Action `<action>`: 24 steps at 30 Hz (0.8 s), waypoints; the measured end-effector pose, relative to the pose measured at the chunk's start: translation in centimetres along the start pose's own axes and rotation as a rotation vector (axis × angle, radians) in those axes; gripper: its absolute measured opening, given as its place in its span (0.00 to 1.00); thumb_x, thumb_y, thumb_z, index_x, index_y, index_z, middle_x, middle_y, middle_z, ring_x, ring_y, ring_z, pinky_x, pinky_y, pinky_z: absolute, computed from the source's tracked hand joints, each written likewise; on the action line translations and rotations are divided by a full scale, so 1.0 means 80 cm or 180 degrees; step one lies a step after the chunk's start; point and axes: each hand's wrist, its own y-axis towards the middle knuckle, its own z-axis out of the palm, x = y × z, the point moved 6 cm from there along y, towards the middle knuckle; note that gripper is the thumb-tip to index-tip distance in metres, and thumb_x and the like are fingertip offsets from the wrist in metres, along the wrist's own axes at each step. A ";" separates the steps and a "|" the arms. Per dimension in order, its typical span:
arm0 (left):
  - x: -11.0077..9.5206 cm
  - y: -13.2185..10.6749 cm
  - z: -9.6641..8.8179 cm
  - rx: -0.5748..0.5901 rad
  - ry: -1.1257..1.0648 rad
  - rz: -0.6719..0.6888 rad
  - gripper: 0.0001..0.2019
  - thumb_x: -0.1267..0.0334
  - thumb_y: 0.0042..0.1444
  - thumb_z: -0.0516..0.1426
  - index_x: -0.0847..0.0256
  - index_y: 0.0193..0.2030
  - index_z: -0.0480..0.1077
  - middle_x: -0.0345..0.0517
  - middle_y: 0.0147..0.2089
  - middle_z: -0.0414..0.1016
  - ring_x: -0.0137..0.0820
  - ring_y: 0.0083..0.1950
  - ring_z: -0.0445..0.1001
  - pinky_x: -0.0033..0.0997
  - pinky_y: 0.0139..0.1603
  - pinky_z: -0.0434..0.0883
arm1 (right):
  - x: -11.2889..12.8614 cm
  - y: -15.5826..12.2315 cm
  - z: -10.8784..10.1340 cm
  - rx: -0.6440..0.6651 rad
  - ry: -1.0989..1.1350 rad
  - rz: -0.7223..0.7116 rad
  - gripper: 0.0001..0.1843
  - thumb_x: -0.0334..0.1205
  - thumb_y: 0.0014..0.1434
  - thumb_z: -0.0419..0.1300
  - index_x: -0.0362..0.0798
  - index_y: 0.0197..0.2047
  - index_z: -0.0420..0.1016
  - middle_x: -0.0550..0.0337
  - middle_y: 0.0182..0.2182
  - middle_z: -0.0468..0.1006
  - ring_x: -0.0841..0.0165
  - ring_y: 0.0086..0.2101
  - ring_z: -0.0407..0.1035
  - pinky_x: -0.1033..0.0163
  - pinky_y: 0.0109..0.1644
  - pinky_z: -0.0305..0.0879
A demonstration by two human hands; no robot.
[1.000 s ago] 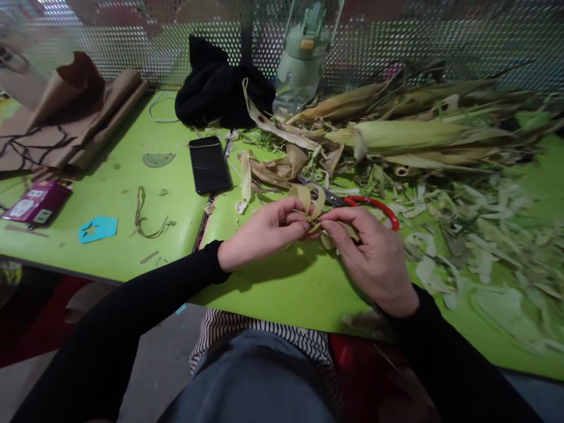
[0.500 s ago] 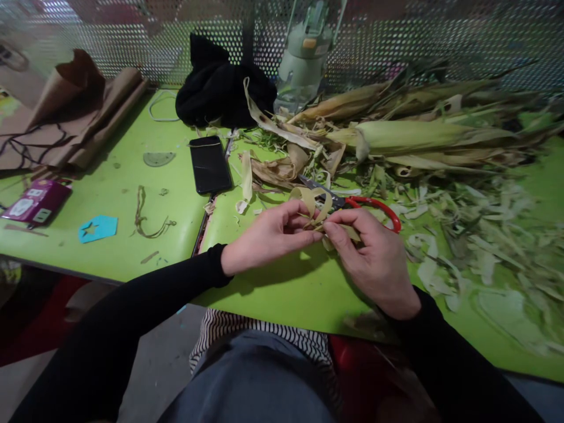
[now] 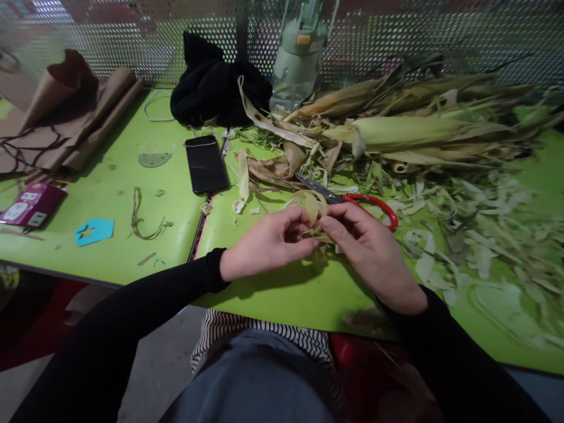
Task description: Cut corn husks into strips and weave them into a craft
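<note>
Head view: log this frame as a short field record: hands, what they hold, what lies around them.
left hand: pinches the husk strip
right hand: pinches the same strip, fingertips meeting the left's
scissors: red-handled, on the table just behind the hands
phone: flat, screen dark, left of the hands
corn ears: unhusked, piled at the back right
husk scraps: strewn to the right

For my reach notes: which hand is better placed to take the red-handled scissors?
Probably the right hand: the scissors lie just beyond its fingers. The left hand is farther; both pinch the husk strip.
</note>
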 end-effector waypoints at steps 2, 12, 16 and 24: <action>-0.002 -0.001 0.001 0.0047 0.0043 -0.0025 0.08 0.66 0.56 0.61 0.62 0.38 0.65 0.39 0.34 0.70 0.25 0.35 0.69 0.27 0.38 0.68 | 0.000 -0.001 -0.005 -0.0216 -0.0068 -0.0125 0.12 0.52 0.64 0.61 0.51 0.39 0.73 0.60 0.33 0.77 0.67 0.32 0.72 0.61 0.35 0.69; 0.000 -0.007 0.014 0.0212 0.0368 -0.0027 0.03 0.68 0.56 0.59 0.63 0.37 0.68 0.39 0.32 0.70 0.26 0.34 0.68 0.28 0.39 0.67 | 0.018 -0.006 -0.006 -0.0344 -0.0959 -0.1119 0.10 0.48 0.65 0.61 0.53 0.35 0.77 0.56 0.38 0.77 0.60 0.43 0.74 0.50 0.49 0.72; 0.007 -0.003 0.012 0.0267 -0.0299 -0.0315 0.05 0.66 0.58 0.61 0.64 0.37 0.69 0.39 0.31 0.72 0.24 0.33 0.70 0.27 0.37 0.67 | 0.020 -0.006 -0.012 -0.0442 -0.0999 -0.1113 0.07 0.45 0.67 0.59 0.55 0.39 0.78 0.55 0.42 0.79 0.57 0.47 0.74 0.47 0.53 0.71; 0.008 0.002 -0.014 -0.0514 -0.1917 -0.1033 0.03 0.74 0.60 0.60 0.66 0.37 0.69 0.40 0.32 0.79 0.23 0.34 0.79 0.26 0.45 0.75 | 0.040 -0.019 -0.020 -0.1036 -0.1413 -0.1860 0.05 0.36 0.61 0.66 0.56 0.40 0.79 0.55 0.39 0.80 0.57 0.41 0.75 0.48 0.48 0.69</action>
